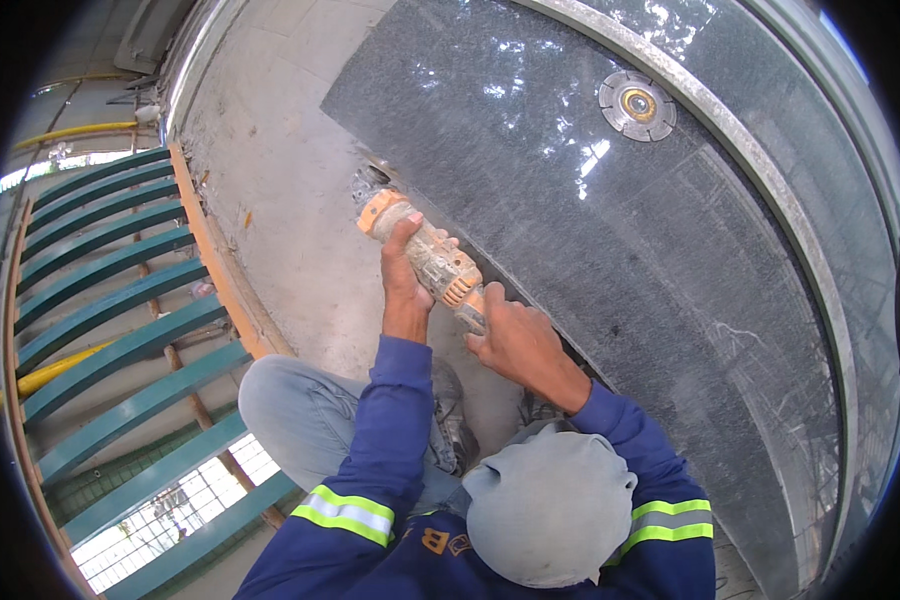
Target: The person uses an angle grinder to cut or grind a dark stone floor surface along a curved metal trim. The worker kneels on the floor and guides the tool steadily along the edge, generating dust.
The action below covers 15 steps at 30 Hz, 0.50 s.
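An orange angle grinder, caked in pale dust, is held in both my hands. My left hand wraps round the front of its body, behind the gear head. Farther back, my right hand grips the tail end. The grinder's head meets the left edge of a dark grey polished stone slab; dust blurs the wheel, so I cannot tell whether it touches the stone. A segmented cutting disc with a yellow centre lies flat on the slab's far part.
A dusty pale floor runs along the left of the slab. Farther left stands a railing with green slats and an orange-brown frame. A raised stone edge curves along the slab's right side. My bent knee is close by.
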Tool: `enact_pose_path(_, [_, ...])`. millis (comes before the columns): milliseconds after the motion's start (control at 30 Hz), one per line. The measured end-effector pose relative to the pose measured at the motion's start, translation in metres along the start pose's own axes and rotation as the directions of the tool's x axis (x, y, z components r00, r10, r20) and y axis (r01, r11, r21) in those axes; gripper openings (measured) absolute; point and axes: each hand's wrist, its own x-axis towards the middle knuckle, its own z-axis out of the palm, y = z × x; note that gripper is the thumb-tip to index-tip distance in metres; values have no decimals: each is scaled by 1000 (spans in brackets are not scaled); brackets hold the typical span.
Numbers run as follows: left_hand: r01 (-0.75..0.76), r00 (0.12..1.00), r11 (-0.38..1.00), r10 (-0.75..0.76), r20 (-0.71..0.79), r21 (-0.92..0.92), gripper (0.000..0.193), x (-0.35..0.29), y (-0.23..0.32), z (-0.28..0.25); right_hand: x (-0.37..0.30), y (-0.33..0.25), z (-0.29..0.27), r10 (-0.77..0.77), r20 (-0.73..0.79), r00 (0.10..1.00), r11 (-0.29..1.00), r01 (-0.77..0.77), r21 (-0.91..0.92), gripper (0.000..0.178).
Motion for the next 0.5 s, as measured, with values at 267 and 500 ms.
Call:
enact_pose_path(267, [-5, 1000, 1000, 5, -21, 8, 47, -3, 1, 4, -2, 2, 1, -4, -4, 1000, 1000, 4, 8, 46])
enact_pose_path(500, [-22, 1000, 999, 22, -7, 24, 48, -15, 4, 10, -9, -1, -4, -6, -1, 1000, 1000, 6, -7, 45])
